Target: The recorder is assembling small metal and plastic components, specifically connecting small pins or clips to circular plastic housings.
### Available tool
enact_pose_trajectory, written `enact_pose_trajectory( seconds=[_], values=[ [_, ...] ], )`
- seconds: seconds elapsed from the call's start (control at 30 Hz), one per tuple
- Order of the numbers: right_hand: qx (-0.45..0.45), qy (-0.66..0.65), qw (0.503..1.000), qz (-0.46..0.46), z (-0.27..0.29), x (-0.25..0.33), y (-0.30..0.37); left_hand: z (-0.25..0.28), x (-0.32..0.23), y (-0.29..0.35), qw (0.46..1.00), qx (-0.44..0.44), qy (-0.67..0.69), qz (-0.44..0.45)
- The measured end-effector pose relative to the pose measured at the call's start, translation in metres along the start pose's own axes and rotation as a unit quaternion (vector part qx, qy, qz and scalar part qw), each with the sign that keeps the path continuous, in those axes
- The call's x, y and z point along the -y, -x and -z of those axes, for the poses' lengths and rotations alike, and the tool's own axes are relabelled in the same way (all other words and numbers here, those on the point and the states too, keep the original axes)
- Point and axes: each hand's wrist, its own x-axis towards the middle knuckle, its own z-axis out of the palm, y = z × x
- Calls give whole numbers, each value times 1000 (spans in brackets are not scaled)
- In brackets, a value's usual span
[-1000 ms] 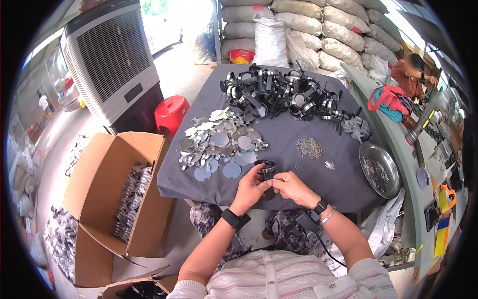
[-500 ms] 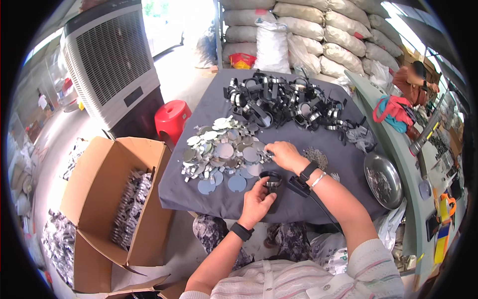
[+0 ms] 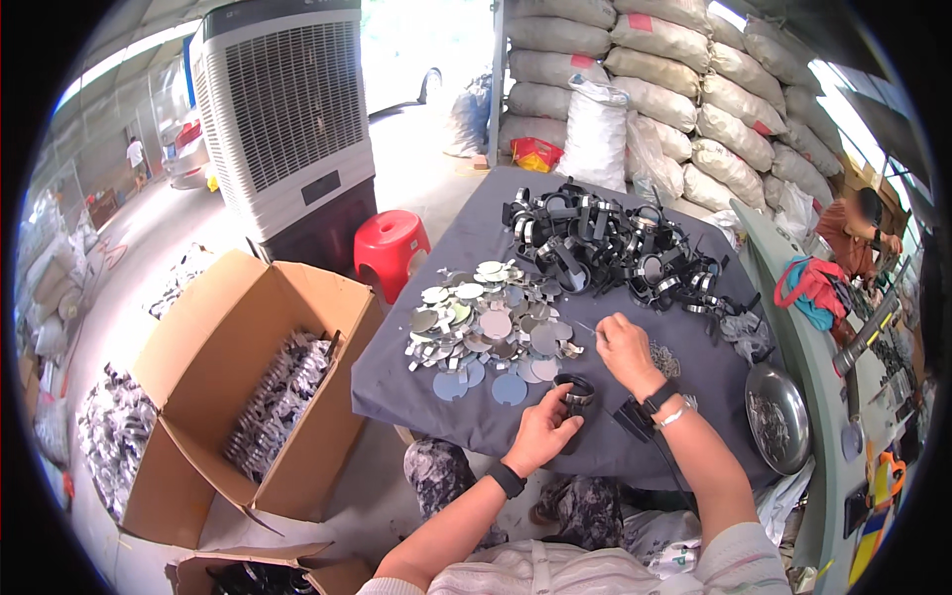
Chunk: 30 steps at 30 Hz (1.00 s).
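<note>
The black ring (image 3: 577,391) sat near the table's (image 3: 389,382) front edge, gripped by your left hand (image 3: 543,430), apparently to keep its opening upward. Your right hand (image 3: 627,355) pinched a thin piece (image 3: 586,327), too small to identify. Metal discs (image 3: 486,335) bounded movement leftward; piled black fittings (image 3: 610,243), the far side.

Left hand (image 3: 545,428) curled, right hand (image 3: 625,347) farther forward, pinching

Assembly workshop, stacked sacks (image 3: 659,59) at upper right, metal discs (image 3: 496,324) and black ring-shaped parts (image 3: 595,238) heaped on the central cloth-covered tabletop (image 3: 397,387), filled cardboard box (image 3: 203,342) at lower left.
</note>
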Motion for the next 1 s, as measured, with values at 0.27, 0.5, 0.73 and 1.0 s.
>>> enact_pose_trajectory(
  seconds=[0.27,0.5,0.73,1.0],
  values=[
    [160,-98,964,-186,49,17,32,-4,0,-1,997,-2,66,41],
    [81,-276,910,-300,38,6,62,-19,7,-2,996,-29,77,27],
    [-17,-134,988,-76,45,23,65,-7,3,-7,997,3,70,28],
    [-42,-95,992,68,16,43,72,-12,-3,-4,999,-1,44,17]
  ],
)
